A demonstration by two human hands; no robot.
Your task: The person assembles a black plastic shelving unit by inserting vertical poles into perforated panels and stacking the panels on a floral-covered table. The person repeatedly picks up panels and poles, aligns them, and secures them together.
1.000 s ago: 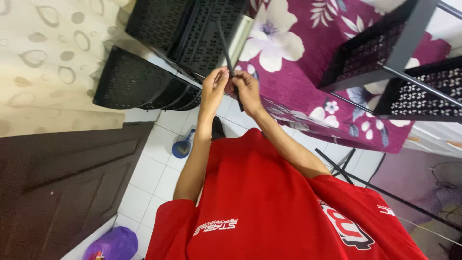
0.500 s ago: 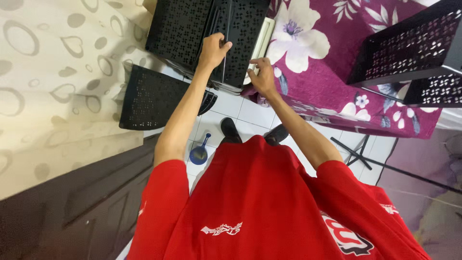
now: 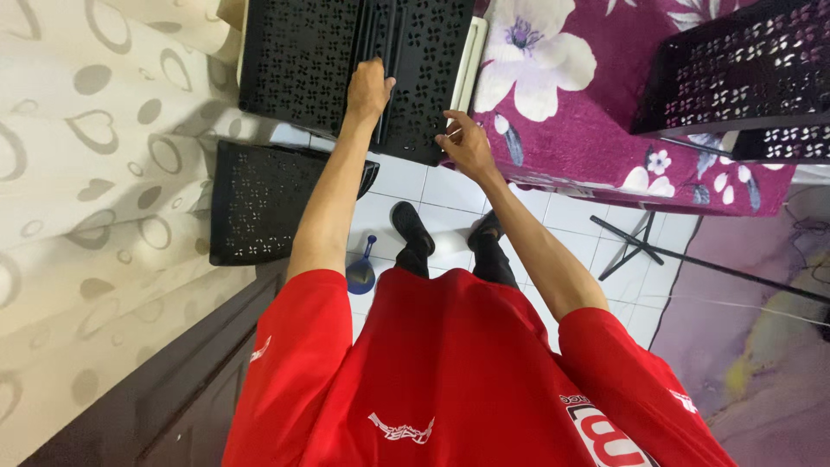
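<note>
Head view gives us a black perforated plastic panel [image 3: 346, 60] standing at the top of the frame, patterned with small cut-out holes and crossed by a pair of raised vertical bars near its middle; its lower edge hangs over the white tiled floor [image 3: 450, 186], and its right side lies just beside the edge of a bed covered in a magenta floral sheet [image 3: 588, 112]; our left hand [image 3: 370, 86] is closed around one of the vertical bars, fingers wrapped over it, arm stretched straight up; our right hand [image 3: 467, 143] rests at the panel's lower right corner with fingers loosely curled, and we cannot tell whether it grips the edge or only touches it; a white strip [image 3: 472, 60] runs along the panel's right side; below the panel, against the left wall, a second black perforated basket [image 3: 268, 203] sits low by the floor; a cream curtain with heart outlines [image 3: 104, 173] fills the left; two more black lattice crates [image 3: 735, 78] lie on the bed at the upper right corner; a small blue scoop [image 3: 361, 272] lies on the tiles near our black shoes [image 3: 411, 227]; a dark wooden door [image 3: 173, 398] occupies the lower left.
</note>
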